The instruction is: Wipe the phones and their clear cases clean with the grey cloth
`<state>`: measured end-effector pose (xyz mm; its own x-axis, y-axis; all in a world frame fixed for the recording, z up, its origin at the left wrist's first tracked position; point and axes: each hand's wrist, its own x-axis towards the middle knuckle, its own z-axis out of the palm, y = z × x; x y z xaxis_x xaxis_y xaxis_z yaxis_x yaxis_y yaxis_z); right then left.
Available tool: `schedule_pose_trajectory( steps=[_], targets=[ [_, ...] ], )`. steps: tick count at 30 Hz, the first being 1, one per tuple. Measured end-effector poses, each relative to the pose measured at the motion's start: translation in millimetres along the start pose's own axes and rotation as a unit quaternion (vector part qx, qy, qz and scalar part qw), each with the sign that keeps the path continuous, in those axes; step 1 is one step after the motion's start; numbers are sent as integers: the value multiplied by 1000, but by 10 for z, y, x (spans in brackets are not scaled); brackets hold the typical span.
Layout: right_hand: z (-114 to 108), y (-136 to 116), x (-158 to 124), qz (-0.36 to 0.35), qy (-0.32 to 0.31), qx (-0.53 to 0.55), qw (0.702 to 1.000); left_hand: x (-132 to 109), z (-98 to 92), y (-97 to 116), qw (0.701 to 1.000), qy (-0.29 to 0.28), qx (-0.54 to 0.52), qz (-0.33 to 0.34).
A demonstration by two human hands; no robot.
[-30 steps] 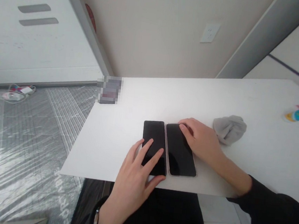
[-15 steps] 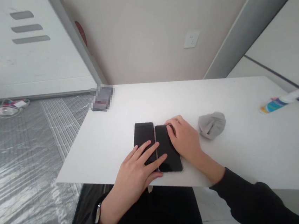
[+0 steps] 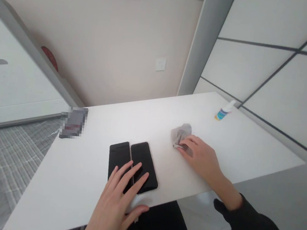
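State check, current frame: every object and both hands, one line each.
Left phone: flat on the table, screen dark, touching the right phone.
Right phone: flat, screen dark.
Left hand: open, fingers resting across both phones.
Right hand: fingertips on the grey cloth, grip unclear.
Grey cloth: crumpled on the table.
Spray bottle: lying on its side, far edge.
White table: bears all of these.

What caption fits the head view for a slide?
Left hand rests flat on two dark phones lying side by side on a white table; right hand touches a grey cloth.
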<state>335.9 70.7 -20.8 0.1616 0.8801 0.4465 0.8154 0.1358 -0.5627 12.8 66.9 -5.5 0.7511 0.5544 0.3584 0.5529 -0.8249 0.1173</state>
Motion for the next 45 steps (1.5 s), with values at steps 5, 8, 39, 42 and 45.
schedule_pose_trajectory(
  steps=[5,8,39,42,45],
  targets=[
    [-151,-229,-140,-6,-45,173,984,382,-35,294,993,21,-106,-45],
    [-322,-448,-227,0,-82,261,962,586,-18,414,982,59,-160,-75],
    [-806,81,394,-62,100,321,940,1386,-536,204,969,195,-138,68],
    [-839,311,15,-68,-7,265,962,1200,-256,305,973,88,-166,137],
    [-863,482,-296,-67,-93,171,979,1067,-72,326,969,-60,-192,145]
  ],
)
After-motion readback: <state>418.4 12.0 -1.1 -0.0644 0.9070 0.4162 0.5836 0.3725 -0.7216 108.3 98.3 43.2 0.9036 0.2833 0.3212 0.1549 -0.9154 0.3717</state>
